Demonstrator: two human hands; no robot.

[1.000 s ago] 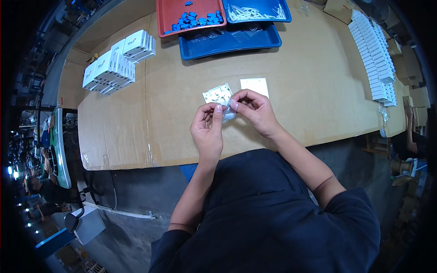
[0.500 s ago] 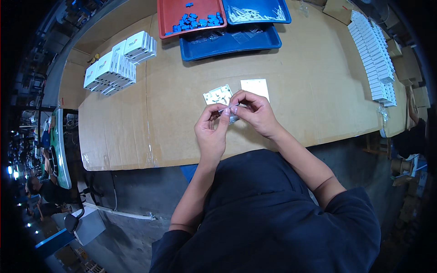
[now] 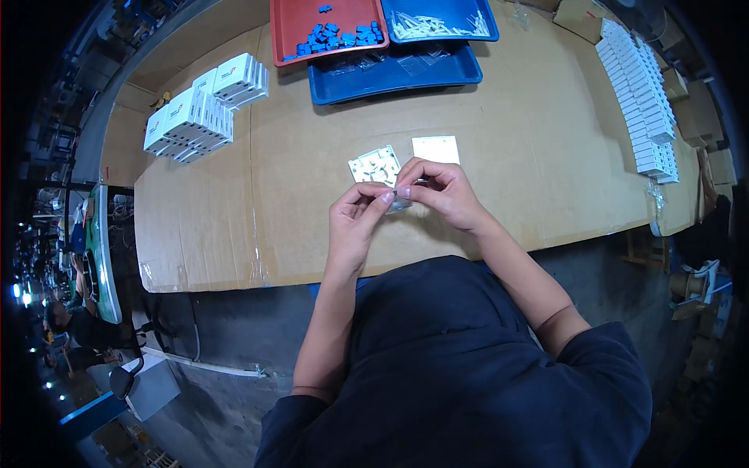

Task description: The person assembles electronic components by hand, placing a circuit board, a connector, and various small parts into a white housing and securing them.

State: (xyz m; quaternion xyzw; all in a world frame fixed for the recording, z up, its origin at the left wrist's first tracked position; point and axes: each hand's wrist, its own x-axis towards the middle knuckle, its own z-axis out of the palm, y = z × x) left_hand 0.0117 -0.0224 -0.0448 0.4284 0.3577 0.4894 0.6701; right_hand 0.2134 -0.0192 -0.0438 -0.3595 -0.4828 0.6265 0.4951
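Note:
My left hand and my right hand meet over the near middle of the table, fingertips nearly touching. Both pinch what looks like a small clear plastic bag, which hangs just below the fingertips; its contents are too small to make out. Right behind the fingers lies a white plastic housing with its moulded inside facing up. Beside it is a flat white cover plate, partly hidden by my right hand.
A red tray holds small blue parts, and a blue tray holds thin white sticks. A lower blue tray contains clear bags. White boxed units stand stacked at left and right. Cardboard covers the table.
Both hands stay almost in place. My left hand has shifted slightly left and lower, and the pale edge of the bag between the fingertips shows less.

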